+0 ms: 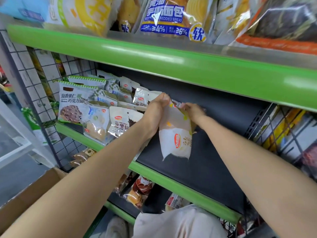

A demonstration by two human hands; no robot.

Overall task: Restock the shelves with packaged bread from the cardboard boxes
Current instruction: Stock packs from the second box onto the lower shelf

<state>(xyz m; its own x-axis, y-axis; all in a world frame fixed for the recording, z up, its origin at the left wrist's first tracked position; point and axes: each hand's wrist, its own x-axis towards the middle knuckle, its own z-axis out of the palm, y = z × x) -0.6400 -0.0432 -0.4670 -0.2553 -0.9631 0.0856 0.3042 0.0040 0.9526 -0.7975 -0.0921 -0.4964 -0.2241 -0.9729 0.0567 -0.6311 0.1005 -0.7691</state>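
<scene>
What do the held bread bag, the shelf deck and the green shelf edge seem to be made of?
Bread bag: thin plastic film, mostly matte, judging by its crinkles and limp hanging corners; both hands pinch its top.
Shelf deck: probably painted sheet metal, dark matte, flat and rigid.
Shelf edge: glossy green strip with a soft highlight; plastic or coated metal, hard to tell.

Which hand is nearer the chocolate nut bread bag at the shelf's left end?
Left. The left hand grips the white bread bag on the side toward the chocolate nut bread bag; the right hand is farther right.
</scene>
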